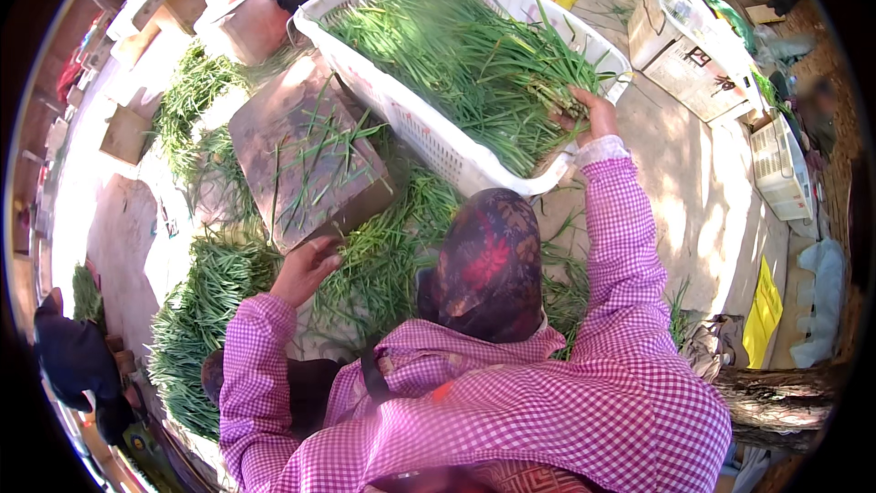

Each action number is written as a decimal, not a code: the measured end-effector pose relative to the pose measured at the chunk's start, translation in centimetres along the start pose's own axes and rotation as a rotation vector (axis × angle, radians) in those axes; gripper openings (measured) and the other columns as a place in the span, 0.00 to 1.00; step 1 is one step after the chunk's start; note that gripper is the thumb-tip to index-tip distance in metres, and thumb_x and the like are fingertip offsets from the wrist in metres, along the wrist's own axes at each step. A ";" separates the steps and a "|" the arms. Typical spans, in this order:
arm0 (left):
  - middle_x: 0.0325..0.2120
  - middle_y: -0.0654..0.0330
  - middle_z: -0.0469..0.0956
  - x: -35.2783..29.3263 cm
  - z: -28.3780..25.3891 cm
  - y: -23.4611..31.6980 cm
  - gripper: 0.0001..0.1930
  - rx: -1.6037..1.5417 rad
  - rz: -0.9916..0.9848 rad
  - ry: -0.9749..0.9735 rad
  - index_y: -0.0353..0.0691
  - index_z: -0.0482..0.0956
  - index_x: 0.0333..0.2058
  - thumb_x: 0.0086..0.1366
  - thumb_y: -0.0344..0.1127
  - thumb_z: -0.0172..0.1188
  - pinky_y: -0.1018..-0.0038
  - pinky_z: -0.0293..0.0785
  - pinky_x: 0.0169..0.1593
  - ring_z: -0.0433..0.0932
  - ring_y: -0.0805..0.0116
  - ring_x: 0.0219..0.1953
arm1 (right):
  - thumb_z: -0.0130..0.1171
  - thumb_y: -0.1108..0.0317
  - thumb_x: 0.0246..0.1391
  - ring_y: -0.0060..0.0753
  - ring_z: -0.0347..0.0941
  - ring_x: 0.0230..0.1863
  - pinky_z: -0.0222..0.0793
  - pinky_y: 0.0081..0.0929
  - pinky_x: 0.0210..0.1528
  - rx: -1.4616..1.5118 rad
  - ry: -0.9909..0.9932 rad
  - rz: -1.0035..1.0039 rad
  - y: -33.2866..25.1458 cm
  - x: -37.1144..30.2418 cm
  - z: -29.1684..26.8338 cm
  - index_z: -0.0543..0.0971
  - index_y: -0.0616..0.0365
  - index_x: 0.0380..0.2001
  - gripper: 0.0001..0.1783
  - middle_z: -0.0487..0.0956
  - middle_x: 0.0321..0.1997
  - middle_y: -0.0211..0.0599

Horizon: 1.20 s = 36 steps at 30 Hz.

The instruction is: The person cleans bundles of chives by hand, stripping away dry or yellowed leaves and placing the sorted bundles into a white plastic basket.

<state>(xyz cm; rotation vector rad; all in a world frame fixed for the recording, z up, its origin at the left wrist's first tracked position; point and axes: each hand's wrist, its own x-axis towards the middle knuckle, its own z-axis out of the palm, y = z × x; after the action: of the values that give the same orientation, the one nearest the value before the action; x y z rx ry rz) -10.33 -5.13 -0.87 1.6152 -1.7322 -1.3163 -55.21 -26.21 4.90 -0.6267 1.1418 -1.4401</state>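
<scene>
Bundle of green stalks (549,89) gripped in right hand (595,115), at right edge of white crate (406,110). Left hand (306,270) loosely part-open, beside near edge of brown block (265,132).

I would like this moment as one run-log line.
right hand: gripping green stalks, over white crate | left hand: beside brown block, contact unclear

Before us we had a long white plastic crate (411,120), with thin green leafy stalks (438,46) in it. Left of the crate stood a brown box-shaped block (260,141), loose green blades (315,151) on top; behind the block sat a pinkish round lidded pot (242,27). A dense green stalk heap (196,329) lay nearer, on our left. Far right, we had a white slatted plastic basket (783,173) behind a yellow sheet (764,315).
</scene>
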 end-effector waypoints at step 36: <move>0.33 0.51 0.78 7.3 10.3 0.8 0.14 -1.456 -0.087 -0.057 0.33 0.75 0.33 0.57 0.39 0.49 0.62 0.78 0.42 0.79 0.58 0.34 | 0.51 0.57 0.57 0.29 0.76 0.34 0.71 0.28 0.36 -0.950 -0.197 -0.312 -0.7 -8.5 1.8 0.79 0.63 0.30 0.19 0.80 0.30 0.38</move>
<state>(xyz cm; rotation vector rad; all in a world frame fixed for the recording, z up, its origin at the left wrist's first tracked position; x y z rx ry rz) -20.88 -8.45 -6.97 0.7315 -0.3181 -1.9071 -52.05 -18.75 8.07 -1.6232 1.5961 -0.9777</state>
